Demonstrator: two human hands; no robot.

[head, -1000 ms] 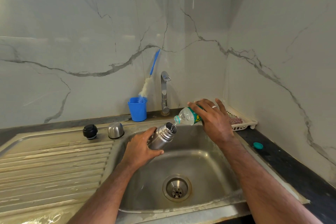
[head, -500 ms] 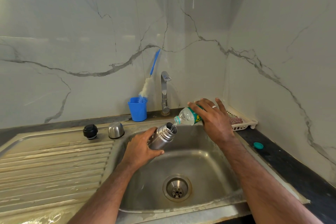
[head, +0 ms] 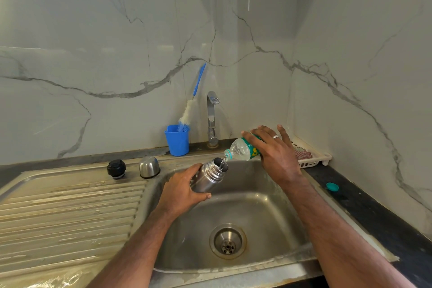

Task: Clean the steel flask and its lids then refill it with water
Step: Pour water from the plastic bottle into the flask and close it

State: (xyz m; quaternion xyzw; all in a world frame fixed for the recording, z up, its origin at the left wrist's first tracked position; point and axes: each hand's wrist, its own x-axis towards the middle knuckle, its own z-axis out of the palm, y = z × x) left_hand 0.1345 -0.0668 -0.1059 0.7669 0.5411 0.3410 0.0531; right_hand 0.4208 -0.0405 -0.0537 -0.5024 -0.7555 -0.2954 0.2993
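My left hand [head: 181,190] grips the steel flask [head: 210,175], tilted with its open mouth up and to the right, over the sink basin [head: 257,213]. My right hand [head: 275,154] holds a clear plastic water bottle [head: 242,151] with a green label, tipped down to the left. Water runs from its neck into the flask's mouth. The black inner lid [head: 116,168] and the steel cup lid [head: 149,167] stand side by side on the drainboard, left of the basin.
A tap [head: 212,119] stands behind the basin, with a blue cup [head: 177,140] holding a bottle brush [head: 189,110] to its left. A white rack [head: 311,158] sits in the right corner. The bottle's teal cap [head: 332,186] lies on the dark counter. The ribbed drainboard [head: 65,213] spreads left.
Almost nothing differs; both hands hold their pose and the pouring goes on.
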